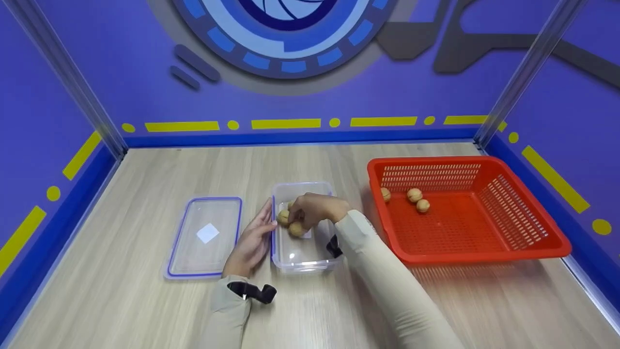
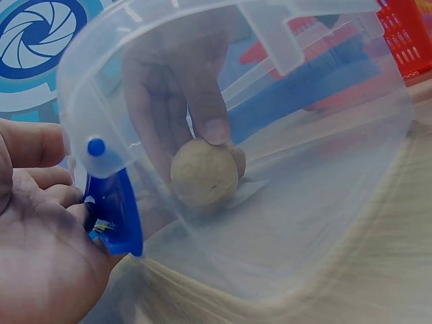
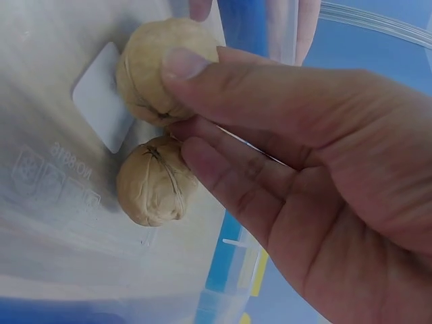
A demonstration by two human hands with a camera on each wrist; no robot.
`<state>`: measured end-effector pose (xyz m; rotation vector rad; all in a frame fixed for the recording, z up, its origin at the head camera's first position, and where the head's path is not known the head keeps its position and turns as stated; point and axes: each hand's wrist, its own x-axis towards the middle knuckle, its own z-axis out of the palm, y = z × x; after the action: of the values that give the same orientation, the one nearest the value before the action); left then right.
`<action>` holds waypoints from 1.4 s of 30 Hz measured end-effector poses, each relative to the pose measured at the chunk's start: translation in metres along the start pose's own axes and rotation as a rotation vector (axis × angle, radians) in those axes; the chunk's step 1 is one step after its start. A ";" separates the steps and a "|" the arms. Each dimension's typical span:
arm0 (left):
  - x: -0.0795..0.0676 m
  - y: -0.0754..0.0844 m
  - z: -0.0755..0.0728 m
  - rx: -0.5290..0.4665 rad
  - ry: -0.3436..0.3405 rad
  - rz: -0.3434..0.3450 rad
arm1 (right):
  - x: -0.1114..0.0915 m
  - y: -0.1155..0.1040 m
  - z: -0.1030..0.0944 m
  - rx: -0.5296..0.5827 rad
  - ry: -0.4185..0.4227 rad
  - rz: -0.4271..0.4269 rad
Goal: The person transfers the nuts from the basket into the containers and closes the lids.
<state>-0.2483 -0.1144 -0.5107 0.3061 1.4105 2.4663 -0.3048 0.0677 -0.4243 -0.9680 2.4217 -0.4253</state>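
Observation:
A clear plastic food box [image 1: 302, 265] stands uncovered on the table, with several walnuts [image 1: 284, 216] together near its left wall. My right hand [image 1: 317, 209] reaches in from above and pinches one walnut [image 3: 158, 67] between thumb and fingertips. Just beside it another walnut [image 3: 155, 182] rests near the fingers. My left hand [image 1: 252, 241] lies against the box's left side, thumb at the rim and the other fingers along the outer wall. By those fingers hangs a blue latch [image 2: 118, 209]. Through the wall, the left wrist view shows a walnut [image 2: 206, 172] under the right fingertips.
To the left lies the box's clear lid [image 1: 206, 259] with a purple-blue border and a white label [image 1: 208, 233]. A red perforated basket [image 1: 465, 257] at the right holds several walnuts [image 1: 414, 195]. Blue-purple panels enclose the wooden table [image 1: 310, 315] at back and sides.

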 end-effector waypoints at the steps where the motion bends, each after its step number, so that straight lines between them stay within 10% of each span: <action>1: 0.000 0.000 0.000 0.001 -0.002 0.003 | 0.000 0.000 0.000 0.005 -0.002 0.007; 26: 0.001 0.000 -0.001 0.008 0.014 0.001 | -0.008 -0.004 -0.008 0.116 0.002 0.141; 42: 0.001 0.000 0.001 0.004 0.032 -0.005 | -0.033 0.006 -0.038 0.014 0.116 -0.001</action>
<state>-0.2486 -0.1133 -0.5103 0.2650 1.4267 2.4757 -0.3082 0.0993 -0.3853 -0.9625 2.5180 -0.5109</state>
